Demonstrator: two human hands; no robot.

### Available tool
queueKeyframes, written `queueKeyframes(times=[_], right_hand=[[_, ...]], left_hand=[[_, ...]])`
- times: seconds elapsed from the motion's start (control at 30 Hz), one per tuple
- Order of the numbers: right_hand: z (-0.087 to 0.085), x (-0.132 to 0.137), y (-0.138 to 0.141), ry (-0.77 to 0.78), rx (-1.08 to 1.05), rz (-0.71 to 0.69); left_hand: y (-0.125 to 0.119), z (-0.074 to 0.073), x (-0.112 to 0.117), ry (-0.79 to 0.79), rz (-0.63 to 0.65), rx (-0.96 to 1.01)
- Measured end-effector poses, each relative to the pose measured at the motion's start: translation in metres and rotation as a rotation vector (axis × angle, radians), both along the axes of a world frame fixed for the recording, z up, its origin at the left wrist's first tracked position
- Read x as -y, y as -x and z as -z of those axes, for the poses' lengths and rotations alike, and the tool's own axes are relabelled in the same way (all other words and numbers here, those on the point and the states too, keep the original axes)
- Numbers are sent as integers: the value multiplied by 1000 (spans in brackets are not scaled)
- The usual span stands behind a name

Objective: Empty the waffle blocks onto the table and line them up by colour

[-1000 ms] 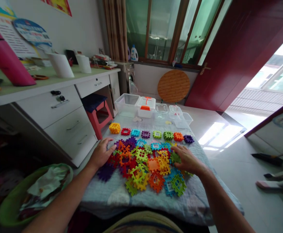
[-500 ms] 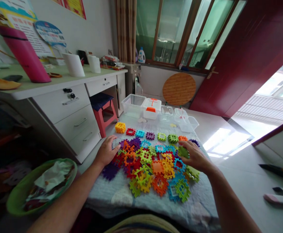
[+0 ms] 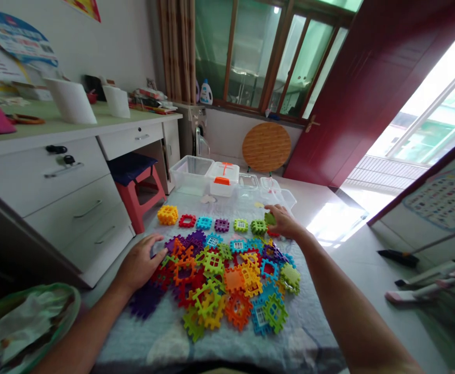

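Note:
Colourful plastic building blocks, square with toothed edges, lie heaped in a pile (image 3: 227, 283) on the cloth-covered table (image 3: 173, 345). Behind the pile runs a row of sorted blocks: a yellow stack (image 3: 168, 214), a red block (image 3: 187, 221), a blue one (image 3: 204, 223), a purple one (image 3: 222, 225), a light green one (image 3: 240, 225) and a green stack (image 3: 258, 227). My right hand (image 3: 284, 222) pinches a green block (image 3: 269, 218) just above the row's right end. My left hand (image 3: 139, 262), fingers apart, rests at the pile's left edge near purple blocks (image 3: 147, 300).
Clear plastic boxes (image 3: 191, 174) stand at the table's far end, one with a white lid and orange latch (image 3: 222, 181). Left are a white desk (image 3: 75, 182), a red stool (image 3: 137, 192) and a green waste basket (image 3: 74, 306). A round wooden tabletop (image 3: 266, 147) leans beyond.
My right hand has carried the green block from the pile's right side away towards the row. My left hand stays by the pile. The view has turned to the right.

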State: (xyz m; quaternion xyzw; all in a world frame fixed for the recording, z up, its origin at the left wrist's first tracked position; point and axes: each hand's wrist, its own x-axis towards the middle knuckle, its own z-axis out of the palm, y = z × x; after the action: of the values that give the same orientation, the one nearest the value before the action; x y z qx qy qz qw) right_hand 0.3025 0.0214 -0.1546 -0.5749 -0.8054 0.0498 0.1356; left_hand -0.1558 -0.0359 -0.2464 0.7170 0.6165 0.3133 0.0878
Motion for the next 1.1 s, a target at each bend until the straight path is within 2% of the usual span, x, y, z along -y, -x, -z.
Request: queueKeyframes(times=[0.23,0.47,0.73,1.1], right_hand=[[2,-6,-27,87,-35,31],[11,-7,-31,157,-8,25],[5,1,-42,126,20,77],[19,4,-29,121,121,73]], left_hand=[[2,1,-1,-15,19,15],[4,3,-2,-4,35,16],[6,8,-5,-16,40,8],[6,7,-4,-8,37,10]])
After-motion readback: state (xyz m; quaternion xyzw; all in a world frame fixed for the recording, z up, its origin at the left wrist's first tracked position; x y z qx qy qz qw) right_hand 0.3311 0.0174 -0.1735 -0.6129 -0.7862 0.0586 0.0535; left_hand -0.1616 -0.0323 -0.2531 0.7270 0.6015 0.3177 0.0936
